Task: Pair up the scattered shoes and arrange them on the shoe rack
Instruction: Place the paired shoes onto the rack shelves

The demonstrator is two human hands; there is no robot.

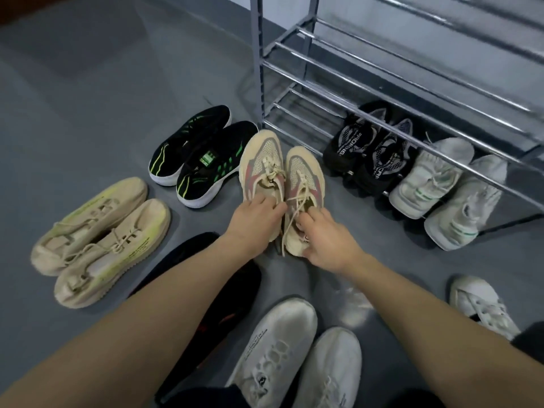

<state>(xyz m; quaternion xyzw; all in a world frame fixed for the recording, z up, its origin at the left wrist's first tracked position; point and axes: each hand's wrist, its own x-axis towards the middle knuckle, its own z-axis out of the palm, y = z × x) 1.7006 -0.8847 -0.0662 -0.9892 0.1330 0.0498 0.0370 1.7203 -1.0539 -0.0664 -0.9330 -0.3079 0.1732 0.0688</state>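
Two beige-and-pink mesh sneakers lie side by side on the grey floor in front of the metal shoe rack [297, 83]. My left hand [254, 219] grips the heel opening of the left beige sneaker [262, 160]. My right hand [326, 240] grips the heel of the right beige sneaker [303, 172], fingers curled into its opening. A black-and-grey pair [362, 154] and a white-and-green pair [441, 189] sit on the rack's bottom shelf.
A black-and-green pair [200, 160] and a tan-and-yellow pair [97, 240] lie on the floor at left. Black shoes [223, 304] sit under my left forearm. A white pair [294, 354] is near me, and a lone white shoe [482, 304] at right.
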